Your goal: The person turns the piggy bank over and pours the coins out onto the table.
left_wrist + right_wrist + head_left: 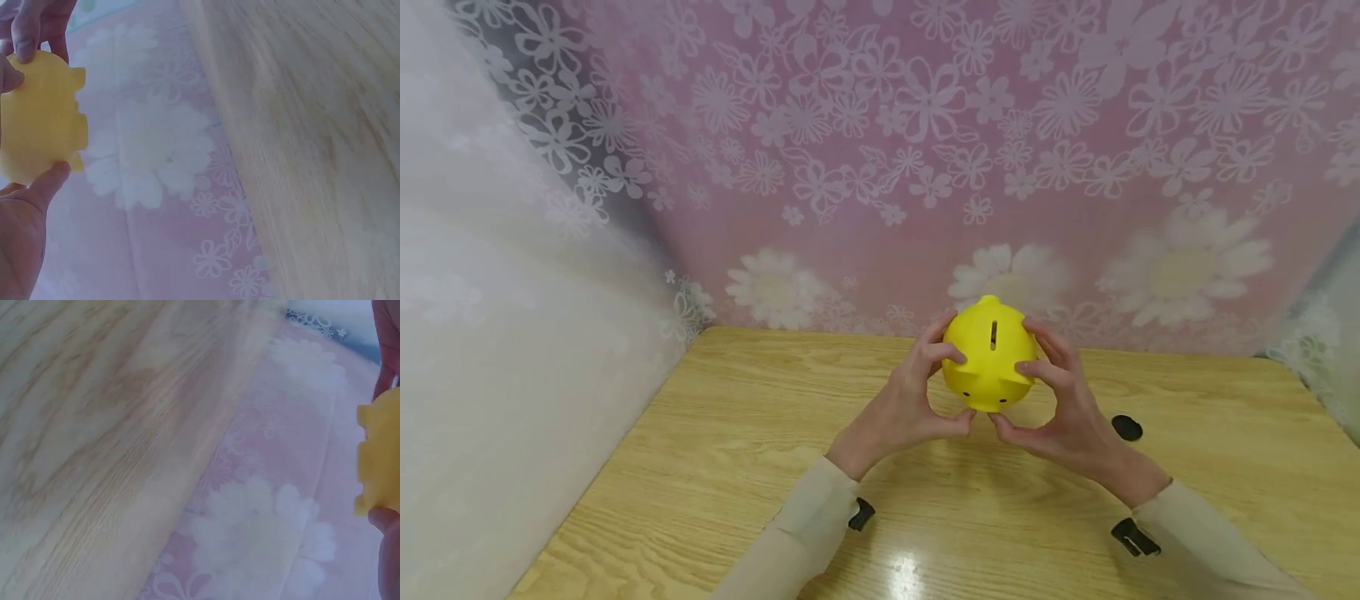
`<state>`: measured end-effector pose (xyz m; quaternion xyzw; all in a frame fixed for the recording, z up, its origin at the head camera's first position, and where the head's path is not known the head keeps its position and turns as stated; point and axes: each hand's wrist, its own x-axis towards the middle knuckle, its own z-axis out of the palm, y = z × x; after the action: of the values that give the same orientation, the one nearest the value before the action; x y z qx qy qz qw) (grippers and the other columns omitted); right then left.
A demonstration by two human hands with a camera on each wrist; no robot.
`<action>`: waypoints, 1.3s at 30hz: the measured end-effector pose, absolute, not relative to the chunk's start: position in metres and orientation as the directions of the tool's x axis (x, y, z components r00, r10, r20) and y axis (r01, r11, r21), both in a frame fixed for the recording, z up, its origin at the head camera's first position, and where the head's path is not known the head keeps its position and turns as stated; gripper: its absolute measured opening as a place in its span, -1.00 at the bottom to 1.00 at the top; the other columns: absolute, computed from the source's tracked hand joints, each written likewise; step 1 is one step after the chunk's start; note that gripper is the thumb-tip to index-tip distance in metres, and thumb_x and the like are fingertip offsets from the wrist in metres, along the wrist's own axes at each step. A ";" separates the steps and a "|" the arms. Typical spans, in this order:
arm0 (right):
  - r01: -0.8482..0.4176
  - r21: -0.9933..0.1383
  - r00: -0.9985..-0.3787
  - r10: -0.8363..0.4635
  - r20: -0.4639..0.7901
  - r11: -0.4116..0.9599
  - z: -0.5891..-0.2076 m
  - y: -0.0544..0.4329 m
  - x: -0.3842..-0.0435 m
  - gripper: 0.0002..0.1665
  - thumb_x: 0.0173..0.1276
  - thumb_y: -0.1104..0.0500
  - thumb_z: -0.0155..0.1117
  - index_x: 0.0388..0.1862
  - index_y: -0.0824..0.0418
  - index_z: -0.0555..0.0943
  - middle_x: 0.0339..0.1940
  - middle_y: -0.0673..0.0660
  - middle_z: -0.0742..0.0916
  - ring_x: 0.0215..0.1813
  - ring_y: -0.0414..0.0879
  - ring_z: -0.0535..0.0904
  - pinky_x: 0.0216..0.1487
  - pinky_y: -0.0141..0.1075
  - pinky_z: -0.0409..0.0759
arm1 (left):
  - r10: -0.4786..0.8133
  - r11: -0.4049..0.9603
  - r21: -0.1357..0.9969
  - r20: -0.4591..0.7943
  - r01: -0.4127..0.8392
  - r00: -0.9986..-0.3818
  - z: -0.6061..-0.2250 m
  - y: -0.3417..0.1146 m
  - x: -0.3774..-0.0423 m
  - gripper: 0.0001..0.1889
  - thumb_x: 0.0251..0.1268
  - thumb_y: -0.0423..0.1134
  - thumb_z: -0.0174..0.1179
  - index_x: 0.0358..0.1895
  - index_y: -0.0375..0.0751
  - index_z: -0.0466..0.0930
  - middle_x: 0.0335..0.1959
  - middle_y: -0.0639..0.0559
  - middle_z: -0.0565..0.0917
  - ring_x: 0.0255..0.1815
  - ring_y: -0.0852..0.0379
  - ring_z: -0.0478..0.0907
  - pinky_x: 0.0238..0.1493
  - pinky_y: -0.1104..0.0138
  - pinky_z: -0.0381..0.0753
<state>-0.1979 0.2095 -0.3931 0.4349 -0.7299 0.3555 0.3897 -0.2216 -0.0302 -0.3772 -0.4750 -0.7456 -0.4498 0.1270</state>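
Observation:
A yellow piggy bank [981, 362] is held up in front of me between both hands, above the table. Its coin slot [994, 335] faces up, and its small black eyes point toward me. My left hand [917, 398] grips its left side, with curled fingers on top and the thumb low near the snout. On the other side my right hand [1070, 410] grips it in the same way. Both wrist views show the short feet of the piggy bank [40, 119] sticking out from its underside, away from the palms.
A flat black disc [1127, 428] lies on the wooden table [737, 433], right of my right hand. Behind the table's far edge hangs a pink flowered curtain [850, 167]. A pale white surface [512, 275] borders the left side.

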 end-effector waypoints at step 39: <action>-0.803 -0.414 -0.575 -0.371 0.730 0.430 -0.395 0.215 -0.193 -0.03 0.26 0.00 0.54 0.46 0.40 0.28 0.52 0.39 0.36 0.47 -0.01 0.43 0.22 -0.59 0.52 | 0.569 0.270 0.624 0.511 0.733 -0.645 -0.388 -0.034 -0.225 -0.13 0.19 -0.15 0.48 0.50 0.07 0.15 0.61 0.02 0.24 0.34 0.01 0.50 0.11 0.26 0.69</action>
<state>-0.1931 0.2151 -0.3954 0.3674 -0.7982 0.3876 0.2787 -0.2246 -0.0338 -0.3878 -0.4112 -0.7916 -0.4424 0.0928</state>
